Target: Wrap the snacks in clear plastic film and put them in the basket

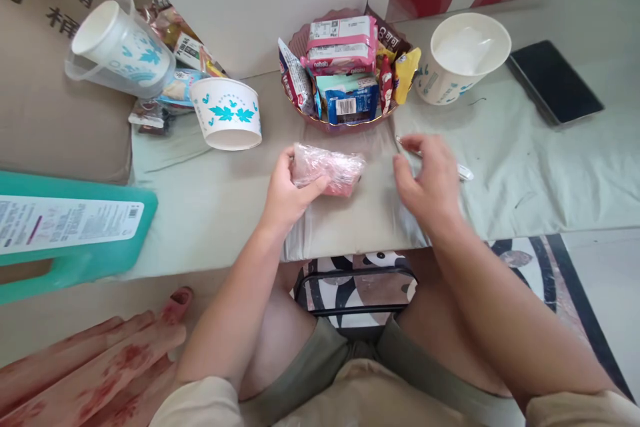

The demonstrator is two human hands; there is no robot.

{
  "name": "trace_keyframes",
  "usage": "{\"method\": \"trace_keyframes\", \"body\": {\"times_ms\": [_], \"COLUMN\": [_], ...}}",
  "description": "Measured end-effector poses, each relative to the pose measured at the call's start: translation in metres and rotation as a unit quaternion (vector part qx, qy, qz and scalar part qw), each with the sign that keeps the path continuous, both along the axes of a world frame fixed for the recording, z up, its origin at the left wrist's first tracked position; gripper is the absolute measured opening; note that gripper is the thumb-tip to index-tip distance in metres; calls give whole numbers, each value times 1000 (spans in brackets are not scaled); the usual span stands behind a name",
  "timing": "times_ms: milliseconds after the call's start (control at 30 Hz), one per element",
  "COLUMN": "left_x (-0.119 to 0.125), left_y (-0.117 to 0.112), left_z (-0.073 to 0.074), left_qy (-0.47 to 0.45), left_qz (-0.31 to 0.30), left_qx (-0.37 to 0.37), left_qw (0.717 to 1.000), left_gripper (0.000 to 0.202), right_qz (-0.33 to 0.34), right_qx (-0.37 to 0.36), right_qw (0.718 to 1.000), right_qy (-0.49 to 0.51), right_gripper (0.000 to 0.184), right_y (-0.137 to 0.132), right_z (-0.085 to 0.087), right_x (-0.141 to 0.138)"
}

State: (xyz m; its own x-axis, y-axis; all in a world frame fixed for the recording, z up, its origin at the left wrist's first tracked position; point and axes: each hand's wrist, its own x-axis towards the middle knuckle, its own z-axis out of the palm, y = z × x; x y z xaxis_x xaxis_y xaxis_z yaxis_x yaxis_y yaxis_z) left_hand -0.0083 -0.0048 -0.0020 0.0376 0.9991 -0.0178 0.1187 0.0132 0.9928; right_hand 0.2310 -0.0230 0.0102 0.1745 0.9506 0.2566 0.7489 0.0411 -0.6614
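Observation:
My left hand (287,190) is closed around a small pink block-shaped packet (333,170) wrapped in shiny clear plastic, thumb lying across its front. It is held just above the cloth-covered table. To its right, my right hand (427,180) hovers low over the cloth, thumb and index finger apart. A slim white tool (465,173) lies slantwise under that hand; its middle is hidden, so its kind is unclear. Directly beyond the hands stands a scalloped bowl (340,125) filled with snack packets, among them a pink-and-white wrapped pack (341,43) and a blue packet (350,103).
At right are a paper cup (445,83) with clear plastic inside and a black phone (555,80). A patterned paper cup (227,110) lies tipped at left, near stacked cups (120,47). A green jug (75,227) sits far left; boxes (265,7) stand behind.

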Motion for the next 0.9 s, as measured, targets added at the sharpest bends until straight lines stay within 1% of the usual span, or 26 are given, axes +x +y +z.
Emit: {"method": "trace_keyframes", "body": {"times_ms": [67,100,167,233,267,333,400,433,500,533,600,733,900], "left_x": [-8,-10,-13,-14,-14,-14,-14,-13,-12,-11,-10,-9,-5], "left_y": [2,2,1,0,0,1,1,1,1,1,2,1,-1], "left_z": [-4,-5,-6,-6,-6,-4,-3,-3,-4,-5,-7,-9,-5], "left_qy": [14,19,22,16,10,-12,-37,-44,-41,-33,-19,0,41], "left_qz": [15,19,17,2,-10,-34,-51,-53,-48,-44,-41,-58,-85], "left_qx": [-9,-17,-26,-22,-19,-25,-53,-65,-64,-52,-26,-16,19], "left_qw": [1000,999,999,1000,1000,999,997,995,996,997,999,998,995], "left_gripper": [70,69,67,68,68,65,61,62,66,70,75,77,87], "right_qz": [-89,-111,-115,-96,-85,-45,33,81,163,186,192,174,177], "right_qx": [-42,-69,-110,-110,-92,-41,-10,-8,-21,-31,-47,-77,-119], "right_qw": [989,981,971,973,979,994,999,996,983,978,976,977,970], "right_qy": [-109,-144,-180,-177,-160,-93,-1,38,81,89,92,101,113], "right_gripper": [40,41,37,32,32,34,36,36,35,34,30,21,22], "right_y": [2,3,3,1,0,-4,-8,-11,-14,-15,-15,-12,-10], "right_z": [-5,-7,-12,-13,-13,-10,-6,-3,1,3,5,3,1], "right_x": [18,26,39,45,45,37,21,12,-6,-13,-23,-31,-34]}}
